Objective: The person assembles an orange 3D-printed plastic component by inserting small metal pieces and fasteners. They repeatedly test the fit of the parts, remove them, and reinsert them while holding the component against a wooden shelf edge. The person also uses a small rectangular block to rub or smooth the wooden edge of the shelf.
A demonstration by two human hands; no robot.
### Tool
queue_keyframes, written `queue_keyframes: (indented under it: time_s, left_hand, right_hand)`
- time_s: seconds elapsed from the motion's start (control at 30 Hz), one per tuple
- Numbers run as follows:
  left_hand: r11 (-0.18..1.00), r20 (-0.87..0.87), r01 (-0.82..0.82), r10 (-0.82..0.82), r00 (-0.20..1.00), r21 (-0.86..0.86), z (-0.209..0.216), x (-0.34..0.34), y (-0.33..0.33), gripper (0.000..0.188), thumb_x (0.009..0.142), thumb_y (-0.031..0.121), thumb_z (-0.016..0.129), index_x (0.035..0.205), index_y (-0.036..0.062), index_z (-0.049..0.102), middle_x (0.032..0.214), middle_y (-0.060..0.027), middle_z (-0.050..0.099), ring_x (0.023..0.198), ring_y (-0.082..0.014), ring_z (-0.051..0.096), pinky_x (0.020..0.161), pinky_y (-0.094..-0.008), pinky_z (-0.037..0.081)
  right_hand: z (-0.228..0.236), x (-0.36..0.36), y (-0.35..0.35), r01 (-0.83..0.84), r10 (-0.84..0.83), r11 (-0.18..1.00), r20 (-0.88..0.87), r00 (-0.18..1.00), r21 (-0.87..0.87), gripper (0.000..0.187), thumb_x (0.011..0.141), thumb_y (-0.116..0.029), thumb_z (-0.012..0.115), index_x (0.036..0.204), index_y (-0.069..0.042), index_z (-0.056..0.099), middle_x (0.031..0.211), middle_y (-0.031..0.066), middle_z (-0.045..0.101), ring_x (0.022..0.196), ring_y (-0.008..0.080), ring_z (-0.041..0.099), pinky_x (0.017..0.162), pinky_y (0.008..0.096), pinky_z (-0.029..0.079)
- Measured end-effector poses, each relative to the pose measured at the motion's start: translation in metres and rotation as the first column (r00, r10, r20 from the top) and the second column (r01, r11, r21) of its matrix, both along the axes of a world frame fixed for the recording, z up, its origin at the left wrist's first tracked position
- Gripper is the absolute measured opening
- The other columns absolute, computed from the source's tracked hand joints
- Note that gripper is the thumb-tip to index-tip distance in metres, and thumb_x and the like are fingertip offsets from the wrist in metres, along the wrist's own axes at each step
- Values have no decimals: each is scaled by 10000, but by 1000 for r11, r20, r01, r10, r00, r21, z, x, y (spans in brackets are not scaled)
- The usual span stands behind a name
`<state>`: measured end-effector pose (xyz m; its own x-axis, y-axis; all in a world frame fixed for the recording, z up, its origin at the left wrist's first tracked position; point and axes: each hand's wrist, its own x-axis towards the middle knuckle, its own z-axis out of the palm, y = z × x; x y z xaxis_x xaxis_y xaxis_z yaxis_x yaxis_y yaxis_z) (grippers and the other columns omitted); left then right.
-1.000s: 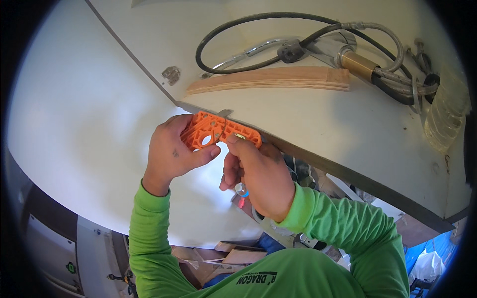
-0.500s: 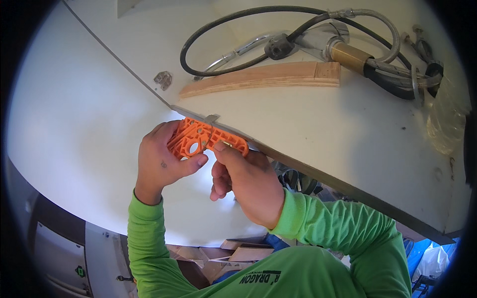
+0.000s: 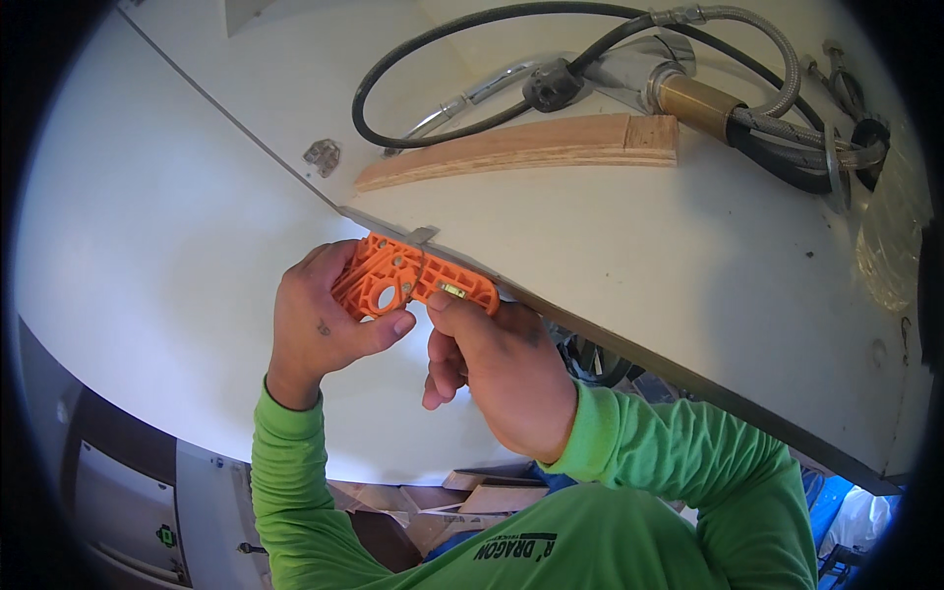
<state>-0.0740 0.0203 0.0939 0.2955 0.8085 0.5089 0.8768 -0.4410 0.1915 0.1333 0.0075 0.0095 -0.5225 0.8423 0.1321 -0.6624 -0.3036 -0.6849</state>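
An orange plastic jig (image 3: 433, 274) with a round hole and ribbed frame lies along the edge of a white cabinet panel (image 3: 610, 221). A small metal tab (image 3: 422, 235) on it reaches over that edge. My left hand (image 3: 320, 315) is closed round the jig's left end, thumb below the hole. At the other end my right hand (image 3: 506, 369) grips it, thumb just under a yellowish bubble vial (image 3: 452, 291); the fingers behind are partly hidden. Beside the jig, a large white door (image 3: 167, 265) meets the panel edge on the left.
On the panel lie a wooden strip (image 3: 521, 152), a tap with braided hoses (image 3: 698, 103) and a looped black hose (image 3: 359, 93). A metal hinge plate (image 3: 323, 155) is fixed near the seam. Clear plastic wrap (image 3: 890, 246) hangs at right. Wood offcuts (image 3: 492, 497) lie below.
My right thumb has slid slightly down and right along the jig, uncovering the bubble vial. The left hand keeps its hold, and the whole view has shifted a little.
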Motion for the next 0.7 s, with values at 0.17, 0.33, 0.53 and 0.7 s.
queue_keyframes:
  time_s: [0.17, 0.33, 0.53, 0.7]
  left_hand:
    - [1000, -3, 11, -11, 1000, -21, 3, 4, -3, 806, 631, 571, 903, 1101, -51, 698, 898, -147, 723, 785, -260, 687, 739, -354, 550]
    - [997, 55, 69, -66, 996, -44, 1, 6, -4, 822, 656, 582, 895, 1113, -70, 692, 899, -142, 724, 786, -236, 678, 736, -347, 545]
    - [995, 79, 75, -69, 995, -71, 0, 7, -9, 808, 658, 547, 901, 1122, -80, 692, 902, -144, 724, 782, -230, 670, 738, -342, 542]
    - [995, 88, 68, -62, 994, -77, 4, 8, -18, 766, 651, 480, 911, 1124, -80, 692, 911, -150, 727, 785, -231, 674, 741, -339, 542]
  right_hand:
    - [7, 8, -6, 28, -30, 999, 48, 998, 41, 428, 1042, -318, 547, 793, 25, 607, 624, 91, 550, 576, 205, 628, 626, 349, 527]
    - [11, 9, -14, 57, -58, 998, 38, 998, 23, 435, 1048, -322, 534, 777, 12, 602, 600, 79, 536, 569, 201, 631, 624, 334, 512]
    - [14, 14, -23, 81, -86, 995, 81, 993, 64, 457, 1045, -317, 540, 704, -16, 587, 566, 65, 497, 563, 208, 628, 609, 333, 498]
    - [17, 14, -31, 70, -70, 998, 53, 996, -7, 469, 1043, -312, 537, 669, -29, 556, 550, 56, 472, 555, 209, 623, 600, 336, 497]
